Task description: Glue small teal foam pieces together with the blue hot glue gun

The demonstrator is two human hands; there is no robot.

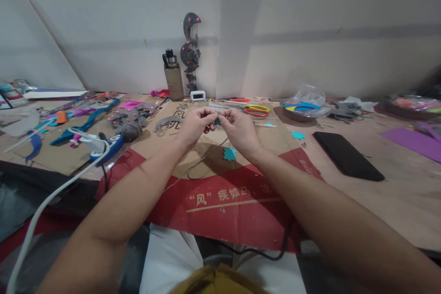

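Note:
My left hand (195,125) and my right hand (238,129) meet above the cardboard sheet (220,202), fingertips pinched together on a small teal piece (217,121). A thin grey thread (203,160) hangs from my hands down to the cardboard. A teal cut-out shape (229,154) lies on the cardboard just below my right wrist. Another teal cut-out (298,135) lies further right.
A black phone (347,161) lies to the right. Scissors (257,110), a bottle (173,76), a small white clock (197,95) and a grey hanging ornament (190,50) stand at the back. A glue gun (103,146) with white cable and foam scraps fill the left. A bowl with a plastic bag (305,105) sits back right.

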